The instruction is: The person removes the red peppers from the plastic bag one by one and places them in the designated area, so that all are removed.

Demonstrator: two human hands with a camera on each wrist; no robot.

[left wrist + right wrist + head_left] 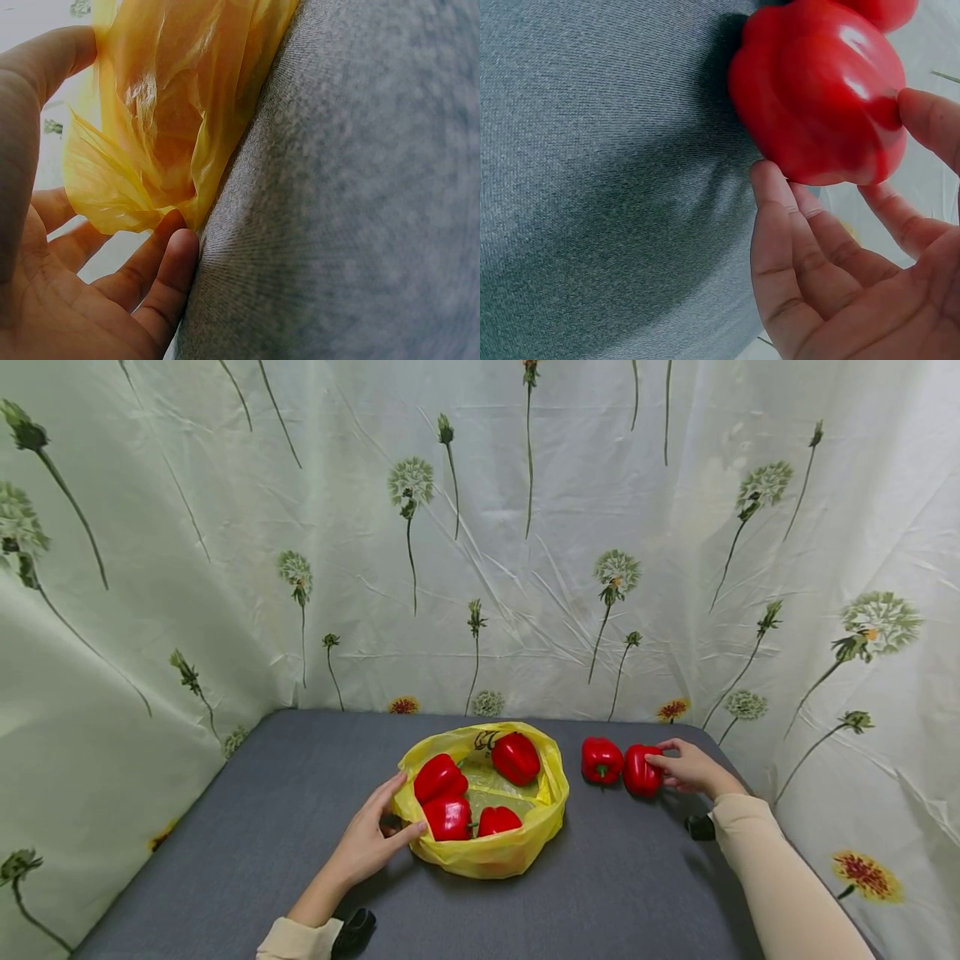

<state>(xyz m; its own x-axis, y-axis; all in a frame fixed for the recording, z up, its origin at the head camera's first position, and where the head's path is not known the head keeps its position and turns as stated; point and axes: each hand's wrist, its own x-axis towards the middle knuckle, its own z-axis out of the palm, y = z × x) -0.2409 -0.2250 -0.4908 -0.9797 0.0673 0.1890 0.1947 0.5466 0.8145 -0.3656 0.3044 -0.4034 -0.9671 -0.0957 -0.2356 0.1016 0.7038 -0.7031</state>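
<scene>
A yellow plastic bag (487, 860) stands with its mouth spread wide, and several red bell peppers (516, 758) lie inside. My left hand (369, 837) touches the bag's left side from outside, thumb and fingers spread along the thin plastic. In the left wrist view the fingertips rest against the crumpled yellow film (172, 112). Right of the bag, my right hand (692, 768) holds a red bell pepper (642, 771) between thumb and fingertips, as the right wrist view of this bell pepper (817, 97) also shows. Another red bell pepper (602, 761) sits just left of it.
A dark grey cloth-covered table (262, 827) lies under everything. Behind it and along both sides hangs a pale curtain (525, 568) printed with dandelions. Black straps (354, 932) are on the wrists.
</scene>
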